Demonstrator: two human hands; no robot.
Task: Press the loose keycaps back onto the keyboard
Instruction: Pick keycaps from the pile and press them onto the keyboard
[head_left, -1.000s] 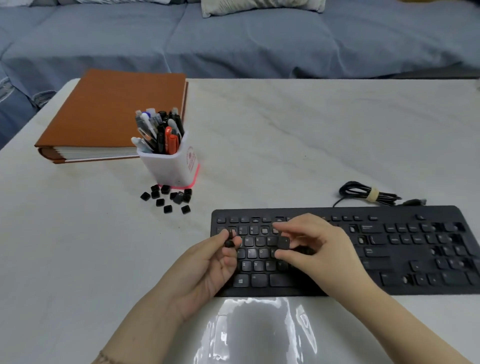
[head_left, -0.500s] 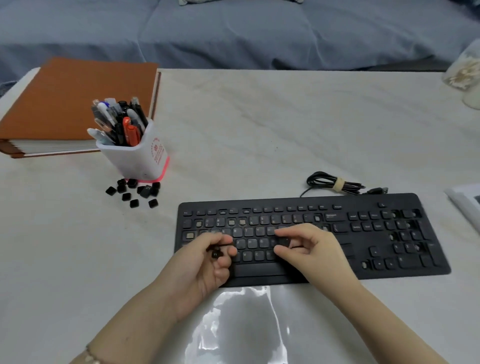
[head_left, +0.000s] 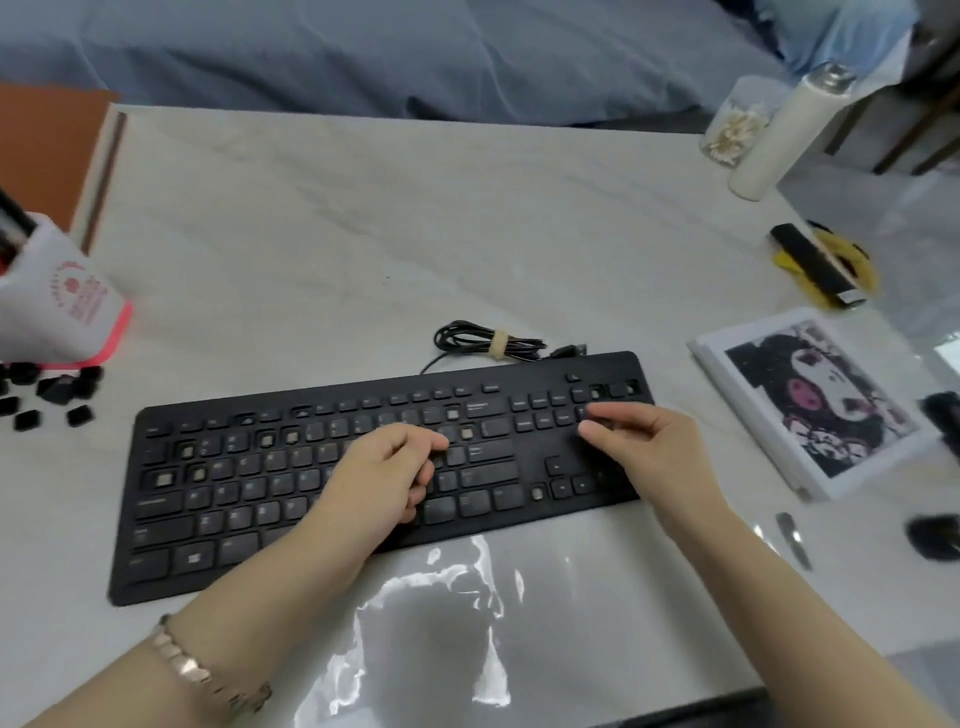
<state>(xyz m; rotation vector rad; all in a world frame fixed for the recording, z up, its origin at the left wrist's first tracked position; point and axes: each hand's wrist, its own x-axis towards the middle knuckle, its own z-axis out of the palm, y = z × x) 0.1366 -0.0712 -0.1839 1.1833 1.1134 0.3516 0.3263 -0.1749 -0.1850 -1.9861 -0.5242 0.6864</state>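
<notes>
Head view: a black keyboard (head_left: 249, 519) lies slightly askew on a pale marbled table (head_left: 363, 234), its left end nearer the camera. Several of its key positions show bare light sockets (head_left: 163, 479), most toward the left end, a few near the middle and one low by the arrow keys.

The left hand (head_left: 384, 467) hovers over the middle of the keyboard with its fingers curled in and the thumb laid across them. Motion blur hides whether anything sits inside the curl, so I cannot tell if it holds a keycap. A bracelet (head_left: 182, 660) circles that wrist.

The right hand (head_left: 644, 441) is over the right end of the keyboard, above the block of keys beside the number pad. Its thumb and forefinger reach out to the left, close together, and the other fingers are folded back. They may be pinching something dark, but against the black keys it cannot be made out.

The loose keycaps (head_left: 57, 389) lie in a small heap on the table well to the left of the keyboard, just in front of a white cup (head_left: 57, 312) (pink at the base). A brown binder (head_left: 41, 145) lies beyond the cup. The keyboard's cable (head_left: 488, 343) is bundled behind its top edge. To the right lie a white-framed picture (head_left: 821, 400), and farther back a bottle (head_left: 779, 135) and a jar (head_left: 732, 124).
</notes>
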